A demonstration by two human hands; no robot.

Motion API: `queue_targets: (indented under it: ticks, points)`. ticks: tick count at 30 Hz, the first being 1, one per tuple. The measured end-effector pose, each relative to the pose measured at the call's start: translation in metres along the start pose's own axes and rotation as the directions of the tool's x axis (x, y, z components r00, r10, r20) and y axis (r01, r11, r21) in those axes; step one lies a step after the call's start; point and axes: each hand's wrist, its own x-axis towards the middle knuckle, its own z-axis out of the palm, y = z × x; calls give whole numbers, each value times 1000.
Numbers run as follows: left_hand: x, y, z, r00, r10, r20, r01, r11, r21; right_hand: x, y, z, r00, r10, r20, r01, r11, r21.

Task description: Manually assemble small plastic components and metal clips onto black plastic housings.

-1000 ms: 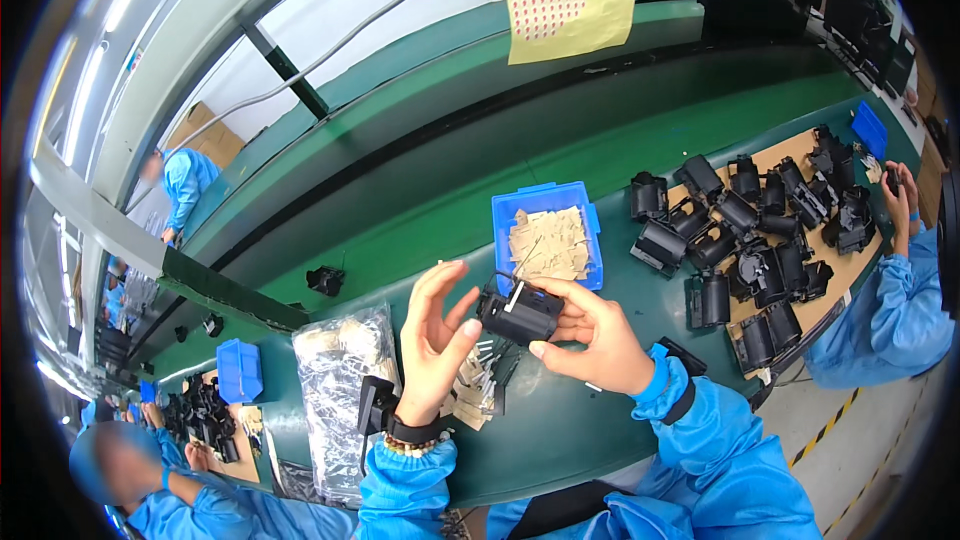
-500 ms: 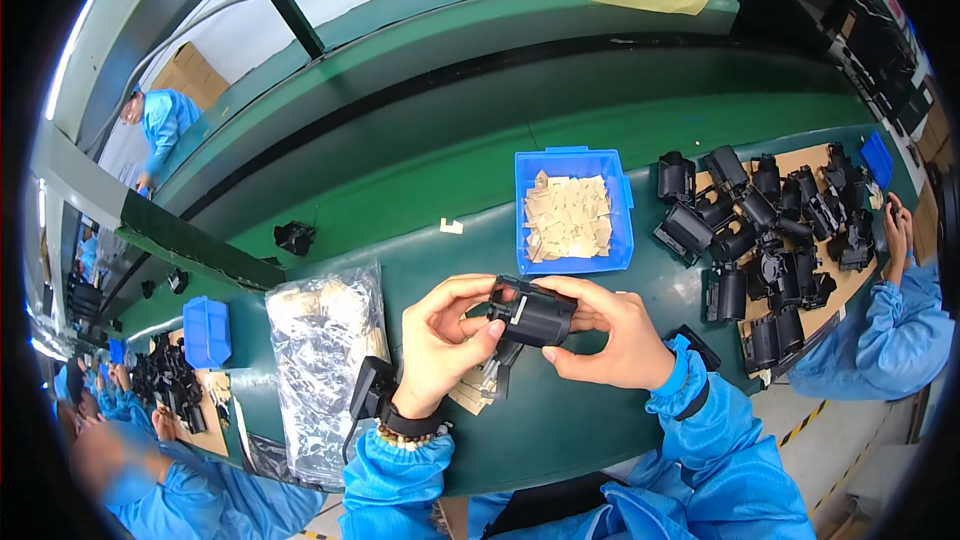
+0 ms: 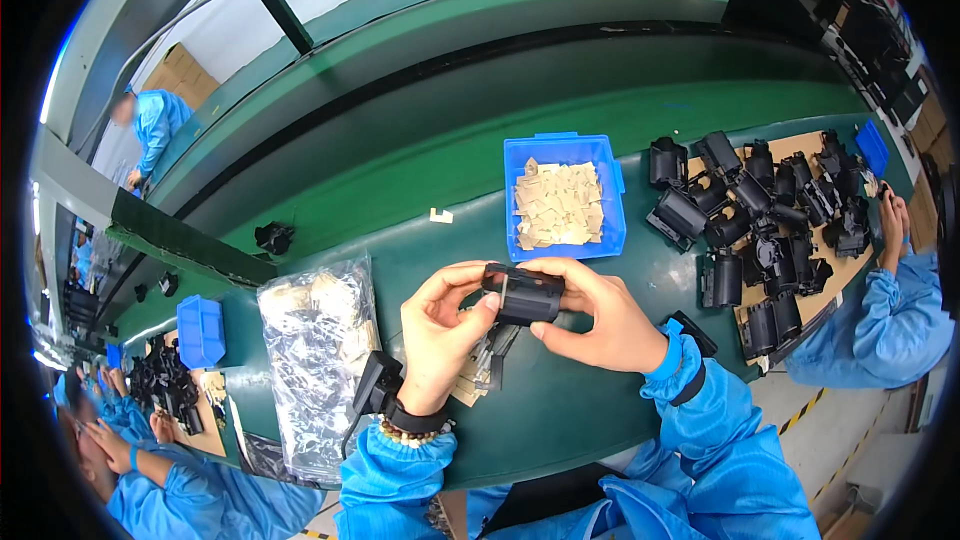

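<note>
Between my two hands, above the green table, is a black plastic housing with a rounded body and a bracket at its left end. My left hand is closed on that left end, thumb pressed on the near side. My right hand grips the right end between thumb and fingers. A narrow pale strip shows near the left thumb. Below the housing, partly hidden by it, lie some grey and tan flat pieces.
A blue bin of tan paper pieces stands beyond my hands. Several black housings lie on cardboard at right. A clear plastic bag of pale pieces is at left. Co-workers in blue sit on both sides.
The housing has been turned slightly in my hands, so its pale strip looks narrower. The whole view has shifted a little. A co-worker at lower left has raised a hand toward the head.
</note>
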Motion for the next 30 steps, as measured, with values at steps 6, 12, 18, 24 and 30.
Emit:
queue_targets:
  ticks: [6,12,18,24,30]
  points:
    - [-5,-7,12,992,120,39,-122,990,68,2,9,-1,995,-84,-48,75,983,-167]
    - [-6,-8,16,993,93,70,-95,995,27,3,9,-2,997,-61,-54,55,994,-92]
    - [-7,-5,18,995,86,48,-86,996,5,3,12,-3,998,-49,-37,48,998,-36]
    - [-7,-4,17,996,77,50,-76,997,-7,2,12,-4,1000,-14,-12,14,1000,21]
    - [-5,-9,13,992,88,91,-91,996,24,3,14,-2,1000,2,-20,0,995,100]
